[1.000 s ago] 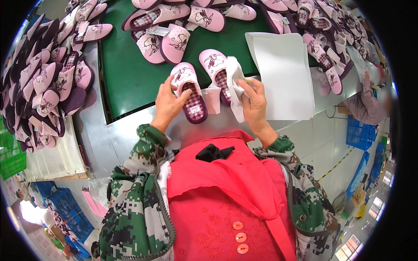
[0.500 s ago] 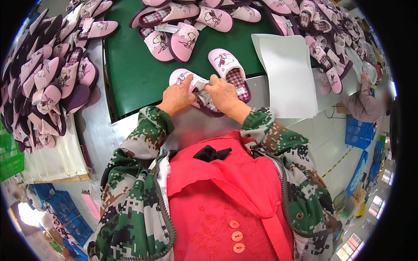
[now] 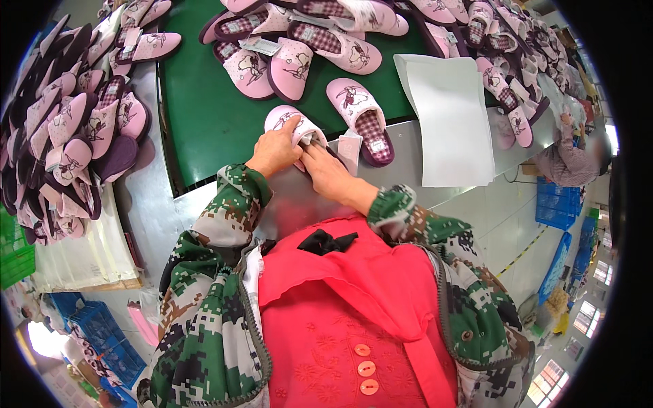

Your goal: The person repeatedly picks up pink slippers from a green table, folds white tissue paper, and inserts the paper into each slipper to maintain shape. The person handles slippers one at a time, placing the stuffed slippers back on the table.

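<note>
A pink slipper (image 3: 286,120) with a rabbit drawing lies at the metal front edge of the table, its toe pointing away. My left hand (image 3: 275,152) grips its left side, thumb over the upper near the opening. The fingers of my right hand (image 3: 330,175), pressed together, reach into that opening, where something white shows; their tips are hidden. Just to the right lies a second slipper (image 3: 353,98) with a plum checked insole, untouched. A pale pink tag (image 3: 349,151) hangs between the two slippers, beside my right hand.
Several finished-looking slippers (image 3: 292,64) lie further back on the green tabletop (image 3: 197,122). A large heap of slippers (image 3: 68,129) stands at the left, another (image 3: 503,75) at the far right. White sheets (image 3: 452,122) overhang the table edge. Another person (image 3: 571,160) is at right.
My right hand has left the white piece at the opening and moved down-left, fingers into the slipper. The pink tag now shows beside it. Another slipper has appeared in the back group.
</note>
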The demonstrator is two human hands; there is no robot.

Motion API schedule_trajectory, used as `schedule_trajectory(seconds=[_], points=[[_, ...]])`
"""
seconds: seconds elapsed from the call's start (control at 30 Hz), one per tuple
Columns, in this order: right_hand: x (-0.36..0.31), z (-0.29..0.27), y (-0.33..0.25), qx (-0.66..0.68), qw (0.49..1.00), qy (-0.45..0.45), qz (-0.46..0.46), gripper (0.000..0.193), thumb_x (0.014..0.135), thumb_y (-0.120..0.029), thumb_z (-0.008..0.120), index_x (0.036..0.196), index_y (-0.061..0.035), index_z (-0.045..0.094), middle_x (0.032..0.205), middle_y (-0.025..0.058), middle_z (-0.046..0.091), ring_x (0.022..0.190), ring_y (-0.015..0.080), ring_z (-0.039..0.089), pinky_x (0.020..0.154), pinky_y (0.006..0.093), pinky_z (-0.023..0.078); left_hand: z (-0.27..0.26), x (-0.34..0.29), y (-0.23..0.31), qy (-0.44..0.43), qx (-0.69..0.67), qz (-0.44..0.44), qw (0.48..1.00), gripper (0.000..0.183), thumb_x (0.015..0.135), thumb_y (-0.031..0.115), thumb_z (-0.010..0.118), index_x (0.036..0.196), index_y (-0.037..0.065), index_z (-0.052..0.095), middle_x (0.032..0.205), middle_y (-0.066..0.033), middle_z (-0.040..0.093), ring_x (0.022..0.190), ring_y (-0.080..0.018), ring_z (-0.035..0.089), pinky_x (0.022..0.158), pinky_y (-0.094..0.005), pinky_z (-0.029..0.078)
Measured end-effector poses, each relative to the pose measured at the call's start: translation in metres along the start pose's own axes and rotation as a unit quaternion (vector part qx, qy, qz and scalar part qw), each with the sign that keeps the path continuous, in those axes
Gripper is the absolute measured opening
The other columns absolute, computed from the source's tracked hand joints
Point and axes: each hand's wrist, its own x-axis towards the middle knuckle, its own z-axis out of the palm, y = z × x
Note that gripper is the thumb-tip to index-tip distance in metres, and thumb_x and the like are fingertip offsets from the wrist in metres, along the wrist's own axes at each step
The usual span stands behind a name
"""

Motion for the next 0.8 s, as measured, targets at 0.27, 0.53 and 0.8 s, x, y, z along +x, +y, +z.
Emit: schedule_trajectory(seconds=[0.27,0.53,0.8], points=[[0.053,-0.001,0.011,-0.026,0.993,-0.117,0.024,0.037,0.083,-0.017,0.051,0.113,0.0037,0.051,0.123,0.0212,0.044,0.117,0.0367,0.039,0.100,0.0426,0.032,-0.019,0.007,-0.020,-0.039,-0.034,-0.033,0.998,0.061,0.073,0.031,0.060,0.129,0.016,0.044,0.092,-0.0229,0.062,0.087,-0.0381,0.060,0.080,-0.0415,0.047],[0.019,0.005,0.006,-0.070,0.996,-0.018,-0.049,0.052,0.071,0.001,0.048,0.122,0.0073,0.040,0.128,0.0254,0.036,0.122,0.0421,0.032,0.103,0.0448,0.028,0.016,0.037,-0.053,0.130,-0.064,-0.041,0.989,0.073,0.070,0.055,0.063,0.127,0.012,0.048,0.127,-0.0240,0.046,0.117,-0.0361,0.043,0.099,-0.0419,0.034],[0.068,0.009,0.016,0.015,0.996,-0.087,0.033,0.044,0.074,-0.007,0.051,0.117,0.0003,0.049,0.120,0.0252,0.048,0.112,0.0381,0.045,0.095,0.0437,0.036,0.001,0.063,-0.060,0.050,-0.097,-0.086,0.990,0.080,0.066,0.058,0.065,0.122,0.002,0.052,0.116,-0.0236,0.053,0.111,-0.0354,0.048,0.097,-0.0407,0.037]])
